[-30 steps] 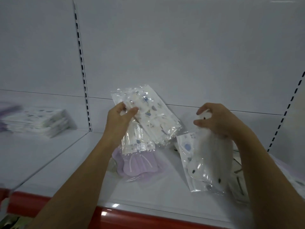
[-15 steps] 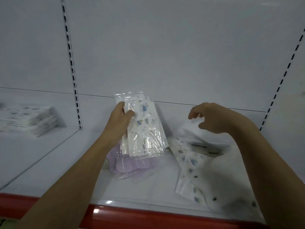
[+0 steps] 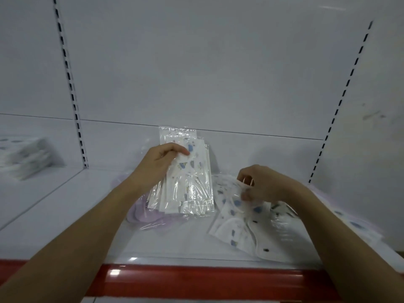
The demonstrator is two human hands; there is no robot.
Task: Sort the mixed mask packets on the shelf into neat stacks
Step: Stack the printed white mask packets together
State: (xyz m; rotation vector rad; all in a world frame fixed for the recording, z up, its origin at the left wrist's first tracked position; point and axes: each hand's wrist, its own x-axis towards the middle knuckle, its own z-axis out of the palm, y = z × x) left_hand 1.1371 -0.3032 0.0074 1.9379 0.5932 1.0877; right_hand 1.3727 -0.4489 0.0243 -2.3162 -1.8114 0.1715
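Several clear mask packets (image 3: 188, 180), white with blue and grey prints, stand fanned upright in the left hand (image 3: 159, 162), thumb pinching their face; perhaps three or four, since the edges overlap. The right hand (image 3: 260, 184) pinches one printed packet (image 3: 236, 217) lying on the shelf (image 3: 65, 215). One lilac packet (image 3: 142, 213) lies beneath the fan. A blurred stack (image 3: 28, 156) sits far left.
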